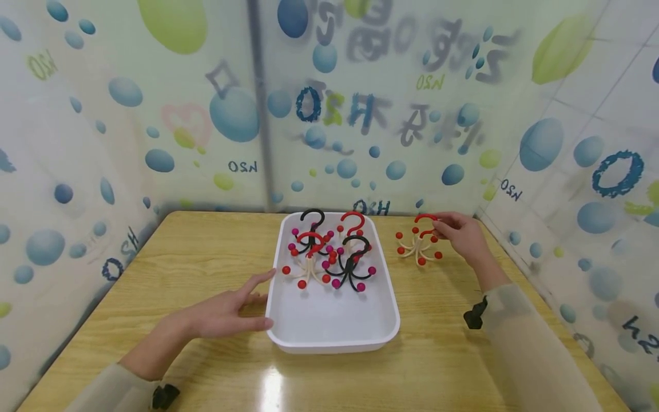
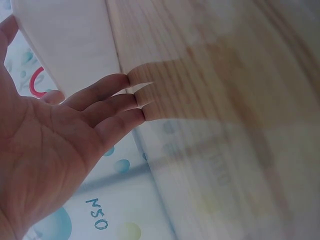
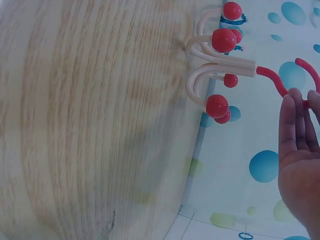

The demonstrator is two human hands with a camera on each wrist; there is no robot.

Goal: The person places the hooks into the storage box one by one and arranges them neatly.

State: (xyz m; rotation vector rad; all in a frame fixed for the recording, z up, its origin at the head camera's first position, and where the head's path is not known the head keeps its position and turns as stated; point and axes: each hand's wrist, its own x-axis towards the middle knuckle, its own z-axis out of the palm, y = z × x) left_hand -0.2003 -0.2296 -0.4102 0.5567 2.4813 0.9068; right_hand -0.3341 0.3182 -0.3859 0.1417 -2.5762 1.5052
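My right hand pinches the red hook of a cream, several-armed hook hanger with red ball tips, to the right of the tray. In the right wrist view this hanger stands with its hook up and its curved arms close to the tabletop; whether they touch it I cannot tell. My left hand has its fingers spread, the fingertips at the left wall of a white tray. Two black hangers with magenta balls and two cream hangers with red balls stand in its far half.
The tray stands on a wooden table. Patterned curtain-like walls with blue and green spots enclose the table at the back and both sides. The held hanger is close to the table's back edge.
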